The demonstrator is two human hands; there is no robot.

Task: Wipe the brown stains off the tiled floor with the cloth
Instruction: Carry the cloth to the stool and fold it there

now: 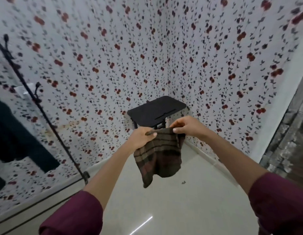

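Note:
A brown striped cloth (160,157) hangs in the air in front of me, above the pale tiled floor (172,206). My left hand (142,137) grips its top left edge and my right hand (186,127) pinches its top right edge, so the cloth is spread between them. One small dark speck (183,182) lies on the floor just right of the cloth's lower end. No brown stains are clearly visible on the tiles in this view.
A small black table (155,110) stands in the corner behind the cloth. Flowered wall covering (113,65) runs on both walls. A black rack pole (45,116) slants at left with dark clothing (15,138) beside it. A rough grey surface (286,141) is at right.

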